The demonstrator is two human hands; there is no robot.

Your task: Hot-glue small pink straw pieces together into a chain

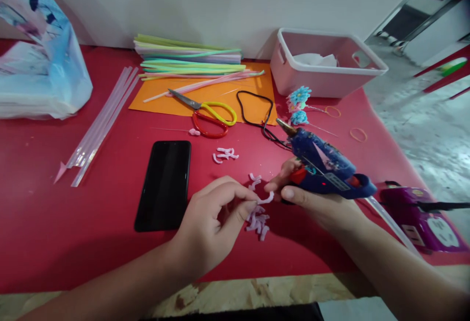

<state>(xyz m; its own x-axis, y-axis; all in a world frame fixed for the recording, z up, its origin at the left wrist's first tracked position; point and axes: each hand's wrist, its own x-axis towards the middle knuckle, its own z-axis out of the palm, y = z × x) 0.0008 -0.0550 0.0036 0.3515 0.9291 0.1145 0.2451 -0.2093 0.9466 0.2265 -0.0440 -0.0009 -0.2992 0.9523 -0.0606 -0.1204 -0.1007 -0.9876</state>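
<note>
My right hand [312, 198] grips a blue hot glue gun [323, 164], its nozzle pointing up and to the left. My left hand [213, 223] pinches a small curled pink straw piece [266, 197] between thumb and fingertips, close to my right fingers. Below it lies a small cluster of curled pink straw pieces [257, 220] on the red table [73, 213]. More curled pieces [224, 155] lie a little farther back.
A black phone [164, 184] lies left of my hands. Scissors [205, 111] rest on orange paper [253, 86] beside a stack of straws [187, 54]. Clear glue sticks [101, 125], a plastic bag [36, 52], a pink bin [326, 61], blue straw flowers [298, 105], rubber bands and a purple power strip [422, 218] surround them.
</note>
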